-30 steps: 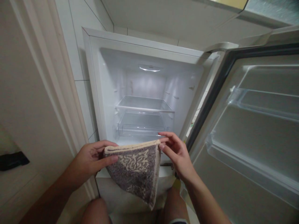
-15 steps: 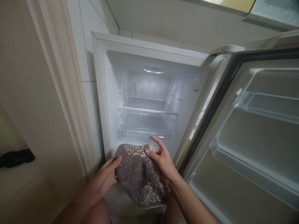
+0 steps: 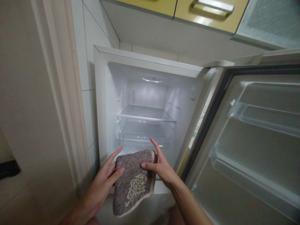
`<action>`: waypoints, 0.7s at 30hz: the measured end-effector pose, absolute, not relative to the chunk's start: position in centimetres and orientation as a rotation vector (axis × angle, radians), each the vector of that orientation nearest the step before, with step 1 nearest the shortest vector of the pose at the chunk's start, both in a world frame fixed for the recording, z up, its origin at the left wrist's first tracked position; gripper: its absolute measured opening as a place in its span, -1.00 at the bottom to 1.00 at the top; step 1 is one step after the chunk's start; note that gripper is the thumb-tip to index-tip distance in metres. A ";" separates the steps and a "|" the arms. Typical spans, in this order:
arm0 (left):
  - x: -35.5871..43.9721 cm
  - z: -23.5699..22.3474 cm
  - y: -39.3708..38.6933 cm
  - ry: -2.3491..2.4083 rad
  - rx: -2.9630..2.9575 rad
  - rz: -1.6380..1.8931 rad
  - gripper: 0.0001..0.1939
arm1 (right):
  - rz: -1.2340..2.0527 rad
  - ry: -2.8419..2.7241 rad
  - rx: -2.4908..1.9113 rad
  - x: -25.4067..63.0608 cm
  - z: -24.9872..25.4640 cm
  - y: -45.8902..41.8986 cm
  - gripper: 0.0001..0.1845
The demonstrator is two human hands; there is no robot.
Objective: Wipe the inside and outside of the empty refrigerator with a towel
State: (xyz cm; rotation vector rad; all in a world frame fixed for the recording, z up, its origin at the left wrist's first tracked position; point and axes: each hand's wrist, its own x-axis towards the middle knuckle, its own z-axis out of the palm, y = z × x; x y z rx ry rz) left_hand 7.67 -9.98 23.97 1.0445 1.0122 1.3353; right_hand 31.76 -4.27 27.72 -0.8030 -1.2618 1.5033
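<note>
A grey-brown towel (image 3: pixel 131 168) with a cream scroll pattern and a pale edge hangs folded between my hands, in front of the open fridge (image 3: pixel 147 62). On its left edge my left hand (image 3: pixel 105 178) grips it, thumb on the near face and index finger raised. My right hand (image 3: pixel 161 165) pinches the upper right edge with the thumb across the front, its index finger pointing up. The other fingers of both hands are partly hidden behind the cloth. Behind the towel are a glass shelf (image 3: pixel 146 112) and a clear drawer (image 3: pixel 142 139) inside the fridge.
The fridge door (image 3: pixel 253 140) stands open on the right, with clear door bins (image 3: pixel 257 175) on its inner side. Yellow cabinets (image 3: pixel 211 18) with a metal handle hang above. A door frame (image 3: pixel 63 93) and white wall tiles (image 3: pixel 87 109) are at the left.
The towel has been folded into a smaller, narrower shape, with its pattern now lower on the front. My left index finger has lifted. The view has tilted up, showing more of the yellow cabinets.
</note>
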 end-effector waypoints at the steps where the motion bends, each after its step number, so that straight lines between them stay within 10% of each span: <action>1: 7.6 24.2 -9.8 1.033 1.103 1.365 0.05 | 1.505 -1.267 -0.803 31.9 28.0 -4.3 0.52; 12: 6.3 25.7 -7.8 1.342 1.477 1.483 -0.02 | 1.143 -1.538 -0.866 33.1 28.4 -2.2 -0.37; 21: 4.6 28.6 -7.7 1.602 1.820 1.455 -0.37 | 0.788 -1.732 -0.866 33.5 30.5 -2.4 -0.33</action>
